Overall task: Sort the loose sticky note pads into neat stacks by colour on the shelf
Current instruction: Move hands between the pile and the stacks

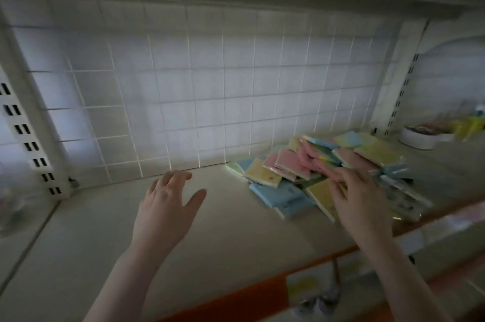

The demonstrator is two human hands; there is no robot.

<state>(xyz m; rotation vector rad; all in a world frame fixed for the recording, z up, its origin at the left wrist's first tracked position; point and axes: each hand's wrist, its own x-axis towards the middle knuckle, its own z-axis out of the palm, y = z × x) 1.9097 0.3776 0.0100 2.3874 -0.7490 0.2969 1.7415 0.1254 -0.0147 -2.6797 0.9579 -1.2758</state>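
A pale, flat shelf board [215, 216] with an orange front edge runs across the view, backed by a white wire grid panel [199, 91] and framed by two slotted white uprights, one at the left [29, 133] and one at the right [401, 96]. The board's left and middle part lies bare from the grid to the front edge. On its right part sits one loose heap of square sticky note pads [322, 164] in pink, yellow, blue and green, tilted and overlapping; blur keeps an exact count out of reach, though at least four pink, four yellow and three blue pads show. The heap reaches from the grid nearly to the front edge. Beyond the right upright stands one round white tub [420, 136]. The left hand [168, 206] hovers over the bare board, fingers spread and relaxed, holding nothing. The right hand [359, 198] lies on the heap's near side, fingertips touching pink pads; whether it grips one cannot be told.
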